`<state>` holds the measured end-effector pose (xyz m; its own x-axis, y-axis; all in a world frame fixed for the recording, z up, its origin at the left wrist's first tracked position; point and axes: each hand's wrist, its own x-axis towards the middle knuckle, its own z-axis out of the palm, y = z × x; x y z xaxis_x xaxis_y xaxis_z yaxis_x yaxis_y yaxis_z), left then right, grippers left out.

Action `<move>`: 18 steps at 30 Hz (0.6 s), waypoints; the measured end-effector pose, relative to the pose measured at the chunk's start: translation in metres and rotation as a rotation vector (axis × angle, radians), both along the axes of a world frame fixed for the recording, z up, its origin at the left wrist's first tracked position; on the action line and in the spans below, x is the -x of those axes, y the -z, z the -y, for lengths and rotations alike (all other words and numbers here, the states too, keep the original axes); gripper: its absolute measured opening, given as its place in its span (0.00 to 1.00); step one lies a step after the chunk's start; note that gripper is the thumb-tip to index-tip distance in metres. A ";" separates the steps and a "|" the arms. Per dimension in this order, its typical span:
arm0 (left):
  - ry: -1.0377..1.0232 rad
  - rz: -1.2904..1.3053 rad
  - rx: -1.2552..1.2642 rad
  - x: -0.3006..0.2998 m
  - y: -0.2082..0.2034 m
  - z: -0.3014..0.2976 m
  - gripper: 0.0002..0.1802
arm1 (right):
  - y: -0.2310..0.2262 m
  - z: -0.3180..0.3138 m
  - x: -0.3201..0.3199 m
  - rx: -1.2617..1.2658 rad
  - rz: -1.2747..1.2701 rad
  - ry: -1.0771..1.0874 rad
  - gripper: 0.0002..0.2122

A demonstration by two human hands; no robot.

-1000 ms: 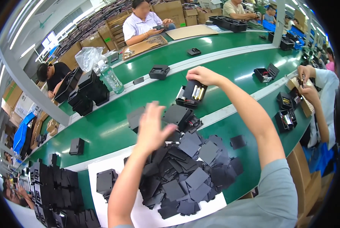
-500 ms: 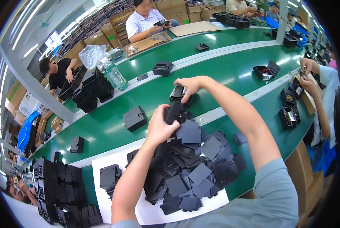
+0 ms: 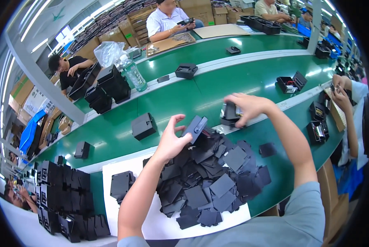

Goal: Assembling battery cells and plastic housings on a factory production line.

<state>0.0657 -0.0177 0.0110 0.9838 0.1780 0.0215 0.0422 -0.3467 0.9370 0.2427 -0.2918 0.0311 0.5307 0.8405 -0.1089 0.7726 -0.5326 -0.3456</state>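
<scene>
My left hand (image 3: 171,140) is closed loosely around a small black plastic case (image 3: 195,128) with a raised rounded strip on its face, its thumb along the near edge. The case is tilted above a heap of thin black square plates (image 3: 209,185). To the right, my right hand (image 3: 250,108) grips an open black box (image 3: 230,116) from above and the side, with thumb and fingers on its walls. Something shiny shows inside that box, but its details are blurred. The box is at the edge of the green conveyor belt.
Stacked black boxes (image 3: 63,189) stand at lower left; another box (image 3: 122,184) lies on the white sheet (image 3: 112,214). Closed boxes (image 3: 143,126) and an open one (image 3: 290,83) sit on the green belt (image 3: 110,144). A bottle (image 3: 134,74) stands farther back. Co-workers sit around.
My hands have moved apart. My right hand has carried the open box to the right, while the case in my left hand has turned, showing its strip. The whole view has shifted slightly.
</scene>
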 end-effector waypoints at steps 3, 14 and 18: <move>0.070 -0.084 0.325 0.000 -0.005 -0.011 0.24 | 0.001 0.045 0.009 0.044 -0.111 0.038 0.44; -0.037 -0.378 0.215 -0.028 0.010 -0.039 0.33 | 0.018 -0.064 0.058 0.040 0.163 -0.388 0.35; -0.060 -0.297 0.381 -0.025 0.031 -0.046 0.39 | 0.032 -0.068 0.035 -0.370 0.118 -0.528 0.25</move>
<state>0.0910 0.0288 -0.0196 0.9255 0.1751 -0.3358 0.3360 0.0296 0.9414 0.2079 -0.2238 -0.0008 0.0267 0.9622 0.2709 0.9418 0.0666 -0.3296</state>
